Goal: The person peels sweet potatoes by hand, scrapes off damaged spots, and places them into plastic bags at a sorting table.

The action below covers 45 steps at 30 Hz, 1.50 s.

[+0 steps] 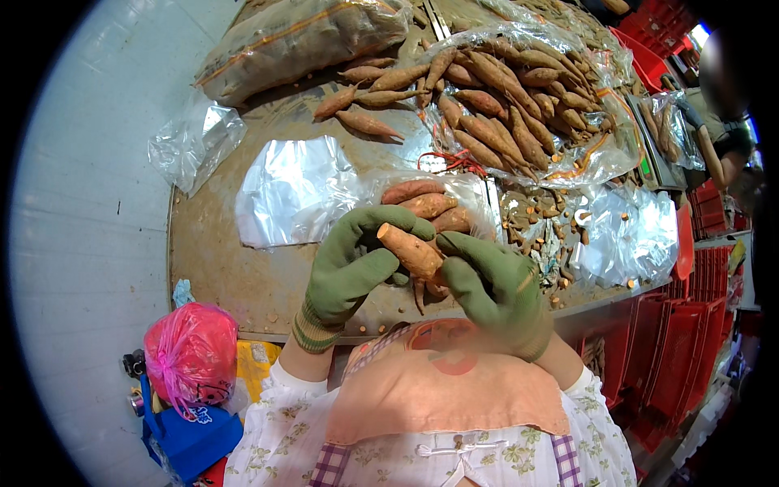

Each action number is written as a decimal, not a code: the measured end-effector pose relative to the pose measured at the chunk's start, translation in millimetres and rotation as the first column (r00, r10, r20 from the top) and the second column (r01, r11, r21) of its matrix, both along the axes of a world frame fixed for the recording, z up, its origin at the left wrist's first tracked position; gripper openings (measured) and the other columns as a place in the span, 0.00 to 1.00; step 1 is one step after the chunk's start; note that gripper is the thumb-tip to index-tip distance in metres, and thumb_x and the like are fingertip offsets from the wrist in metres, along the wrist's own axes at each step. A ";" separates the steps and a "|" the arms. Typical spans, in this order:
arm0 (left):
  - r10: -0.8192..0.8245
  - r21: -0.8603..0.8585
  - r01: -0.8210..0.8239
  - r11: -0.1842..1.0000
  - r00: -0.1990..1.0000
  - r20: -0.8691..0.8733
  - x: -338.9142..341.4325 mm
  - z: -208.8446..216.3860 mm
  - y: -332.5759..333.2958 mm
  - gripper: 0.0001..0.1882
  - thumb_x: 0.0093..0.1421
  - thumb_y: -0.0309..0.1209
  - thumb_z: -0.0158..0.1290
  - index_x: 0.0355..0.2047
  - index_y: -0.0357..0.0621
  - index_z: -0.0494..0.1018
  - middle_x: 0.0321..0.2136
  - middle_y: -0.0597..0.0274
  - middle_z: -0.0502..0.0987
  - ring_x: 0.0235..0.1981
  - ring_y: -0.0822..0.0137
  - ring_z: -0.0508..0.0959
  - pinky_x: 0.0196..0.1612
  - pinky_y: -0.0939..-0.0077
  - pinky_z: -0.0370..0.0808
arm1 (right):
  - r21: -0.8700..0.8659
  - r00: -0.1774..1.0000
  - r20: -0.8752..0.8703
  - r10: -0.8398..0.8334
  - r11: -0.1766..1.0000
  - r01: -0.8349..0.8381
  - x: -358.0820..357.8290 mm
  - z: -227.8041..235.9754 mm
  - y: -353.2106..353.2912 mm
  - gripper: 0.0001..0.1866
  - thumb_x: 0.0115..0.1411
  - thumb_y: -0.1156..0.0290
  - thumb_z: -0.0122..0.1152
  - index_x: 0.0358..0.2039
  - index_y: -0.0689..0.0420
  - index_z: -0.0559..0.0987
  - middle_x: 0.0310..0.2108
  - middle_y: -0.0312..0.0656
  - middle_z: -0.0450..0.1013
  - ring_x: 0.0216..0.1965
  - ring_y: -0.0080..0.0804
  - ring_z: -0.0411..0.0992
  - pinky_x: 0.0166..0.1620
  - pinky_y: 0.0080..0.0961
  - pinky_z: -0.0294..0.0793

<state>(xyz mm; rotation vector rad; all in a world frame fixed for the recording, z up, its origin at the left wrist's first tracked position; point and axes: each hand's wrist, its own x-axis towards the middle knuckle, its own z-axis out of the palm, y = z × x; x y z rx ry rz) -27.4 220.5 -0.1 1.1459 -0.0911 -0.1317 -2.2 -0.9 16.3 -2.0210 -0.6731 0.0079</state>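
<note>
Between my gloved hands is a sweet potato (414, 255), tilted, with a pale flat cut at its upper left end. My left hand (347, 258), in a green knit-cuffed glove, curls around that cut end, thumb against its side and fingers behind it. The lower right end sits in the grip of my right hand (499, 292), gloved alike, which hides that end. Just beyond my hands, several reddish sweet potatoes (415, 191) lie in an open clear plastic bag (479, 193). Part of this bunch is hidden behind my hands.
A large heap of sweet potatoes (511, 105) lies on plastic at the back, beside a full sack (304, 45). Clear bags (296, 191) are stacked at left, more bags (629, 235) at right near cut-off ends (531, 215). Red crates (673, 341) and a co-worker's arm (710, 154) are at right.
</note>
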 end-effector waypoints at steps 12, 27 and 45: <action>-0.017 -0.094 0.015 0.995 0.999 -0.029 -3.0 -11.4 -15.7 0.30 0.63 0.23 0.60 0.64 0.33 0.64 0.51 0.51 0.78 0.52 0.63 0.78 0.57 0.67 0.75 | 0.048 0.985 0.141 0.104 0.993 -0.111 0.2 -16.2 -1.3 0.17 0.67 0.66 0.55 0.54 0.57 0.78 0.31 0.49 0.78 0.28 0.50 0.77 0.30 0.40 0.74; 0.037 -0.089 -0.042 0.995 0.998 -0.057 -4.5 -9.2 -14.5 0.37 0.49 0.30 0.73 0.58 0.33 0.70 0.47 0.50 0.80 0.46 0.59 0.82 0.51 0.65 0.80 | -0.157 0.962 0.207 0.179 0.976 -0.148 -3.2 1.6 -7.9 0.17 0.64 0.65 0.57 0.52 0.57 0.78 0.32 0.46 0.77 0.26 0.47 0.76 0.28 0.40 0.72; -0.003 -0.177 0.006 0.984 1.000 0.013 -5.7 -13.6 -10.5 0.34 0.47 0.20 0.72 0.56 0.33 0.73 0.46 0.55 0.80 0.47 0.63 0.81 0.52 0.67 0.79 | -0.202 0.955 0.200 0.218 0.963 -0.177 -3.8 1.2 -9.9 0.24 0.60 0.62 0.62 0.56 0.57 0.75 0.36 0.42 0.77 0.25 0.42 0.75 0.28 0.39 0.72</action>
